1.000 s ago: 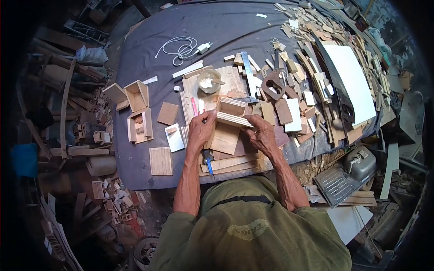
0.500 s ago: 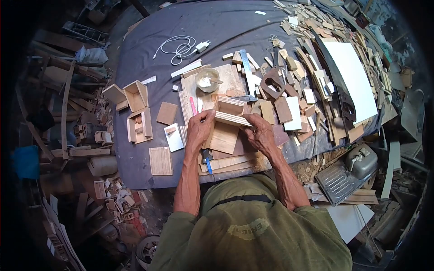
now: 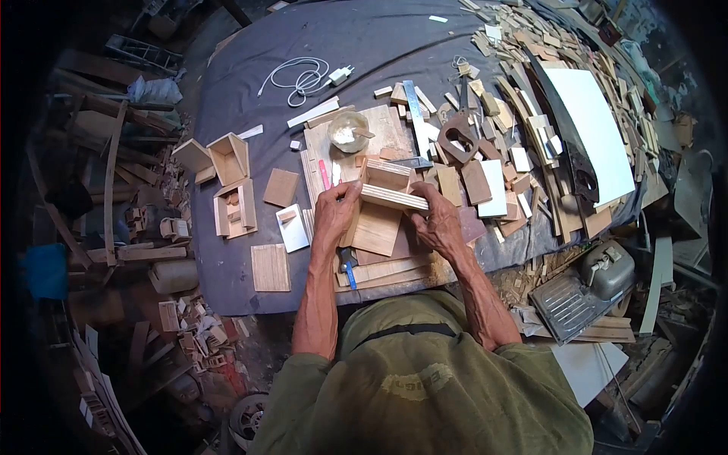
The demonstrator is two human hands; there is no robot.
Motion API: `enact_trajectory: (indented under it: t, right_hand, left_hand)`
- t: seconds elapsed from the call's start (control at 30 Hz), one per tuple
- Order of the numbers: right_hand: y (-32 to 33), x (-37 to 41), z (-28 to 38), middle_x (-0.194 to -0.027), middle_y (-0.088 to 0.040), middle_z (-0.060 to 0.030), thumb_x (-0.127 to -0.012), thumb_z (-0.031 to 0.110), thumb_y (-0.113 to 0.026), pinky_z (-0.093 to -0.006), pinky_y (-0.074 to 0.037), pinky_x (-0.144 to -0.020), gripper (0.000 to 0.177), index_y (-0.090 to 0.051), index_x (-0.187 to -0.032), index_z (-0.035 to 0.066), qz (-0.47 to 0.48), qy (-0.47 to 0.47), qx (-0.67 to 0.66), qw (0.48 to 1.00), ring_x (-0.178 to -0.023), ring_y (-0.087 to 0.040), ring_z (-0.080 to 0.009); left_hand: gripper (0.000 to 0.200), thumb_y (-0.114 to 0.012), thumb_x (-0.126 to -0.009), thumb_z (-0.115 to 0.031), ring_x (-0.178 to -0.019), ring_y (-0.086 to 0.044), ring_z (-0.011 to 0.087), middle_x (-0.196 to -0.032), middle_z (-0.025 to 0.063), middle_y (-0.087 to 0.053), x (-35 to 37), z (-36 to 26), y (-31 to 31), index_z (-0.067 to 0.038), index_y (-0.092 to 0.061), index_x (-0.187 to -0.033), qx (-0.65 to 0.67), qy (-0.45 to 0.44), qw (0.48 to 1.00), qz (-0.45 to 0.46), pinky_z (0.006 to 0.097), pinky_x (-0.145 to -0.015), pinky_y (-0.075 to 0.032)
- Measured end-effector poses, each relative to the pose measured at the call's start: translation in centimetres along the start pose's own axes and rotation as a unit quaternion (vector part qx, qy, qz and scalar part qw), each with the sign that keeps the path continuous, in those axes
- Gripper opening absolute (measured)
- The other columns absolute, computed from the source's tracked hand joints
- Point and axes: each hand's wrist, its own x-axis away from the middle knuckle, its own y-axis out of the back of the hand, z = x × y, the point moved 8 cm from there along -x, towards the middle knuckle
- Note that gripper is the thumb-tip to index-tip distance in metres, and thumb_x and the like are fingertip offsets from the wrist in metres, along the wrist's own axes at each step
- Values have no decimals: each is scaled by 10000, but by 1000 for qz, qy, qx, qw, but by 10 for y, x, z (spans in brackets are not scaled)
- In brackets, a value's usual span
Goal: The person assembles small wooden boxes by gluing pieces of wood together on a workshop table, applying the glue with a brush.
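A small wooden box, its plywood edge facing me, is held between both hands over the work board. My left hand grips its left side, thumb near the top corner. On the opposite side, my right hand has its fingers at the end of the front plywood strip; the fingertips below are partly hidden. Behind the box stands a bowl with white paste and a stick in it. A pink marker-like item lies by my left hand, and a blue-and-black tool lies beneath that wrist.
Small wooden boxes and flat wood pieces lie to the left. A metal square, a handsaw and many offcuts crowd the right. A white cable with a plug lies at the back. A metal sink sits off the table's right edge.
My right thumb and fingers have shifted slightly on the box, so more of the front strip's right end shows. My left hand stays nearly still.
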Motion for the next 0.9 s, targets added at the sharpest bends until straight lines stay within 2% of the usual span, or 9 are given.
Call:
enact_trajectory:
  t: [0.07,0.17,0.27,0.47,0.57,0.7,0.9]
  right_hand:
    - [-1,2,-8,-1102,-696,-166,-825,40,-710,-417,-535,-852,474,-512,-1255,58,19,-43,0,999,-1018,-685,-347]
    - [-2,5,-15,-1106,-696,-176,-835,40,-700,-417,-535,-849,497,-472,-1277,53,7,-43,0,999,-1005,-685,-356]
    - [-3,6,-17,-1076,-698,-172,-838,44,-702,-414,-538,-836,460,-503,-1252,57,3,-42,-23,999,-996,-687,-359]
    - [-4,7,-17,-981,-691,-166,-846,53,-709,-408,-540,-780,338,-565,-1152,66,0,-34,10,999,-939,-698,-351]
    - [-3,7,-13,-960,-689,-175,-855,73,-702,-443,-523,-755,297,-565,-1119,77,-11,-13,3,1000,-870,-682,-379]
    - [-3,8,-12,-959,-692,-168,-849,68,-704,-441,-524,-755,299,-567,-1115,84,-9,-19,7,1000,-874,-685,-372]
    - [-2,8,-11,-949,-691,-173,-844,62,-703,-439,-526,-750,308,-565,-1118,83,-7,-37,12,999,-882,-687,-369]
  left_hand:
    - [434,-651,-955,-388,-852,-639,178,-904,126,-732,-1,2,0,17,-725,-1091,7,-3,1000,-9,323,-819,-492]
    - [444,-651,-946,-401,-852,-662,209,-907,152,-739,-3,3,0,13,-727,-1087,-2,1,1000,-6,335,-827,-497]
    - [446,-648,-944,-409,-849,-669,235,-906,165,-736,-3,3,0,6,-729,-1086,-21,7,1000,-1,342,-826,-499]
    - [458,-633,-947,-427,-819,-672,264,-883,181,-730,-6,6,-1,1,-730,-1078,-27,-16,999,-6,357,-807,-500]
    - [460,-628,-947,-430,-825,-681,272,-887,188,-732,-5,4,-1,-2,-732,-1076,-27,-25,999,-5,363,-808,-501]
    - [452,-621,-949,-428,-847,-693,286,-902,194,-734,-6,3,0,-9,-734,-1075,-30,-43,999,-9,370,-814,-504]
    - [476,-620,-947,-456,-868,-698,309,-914,190,-735,-7,4,-1,-13,-733,-1080,-44,-18,999,19,382,-815,-512]
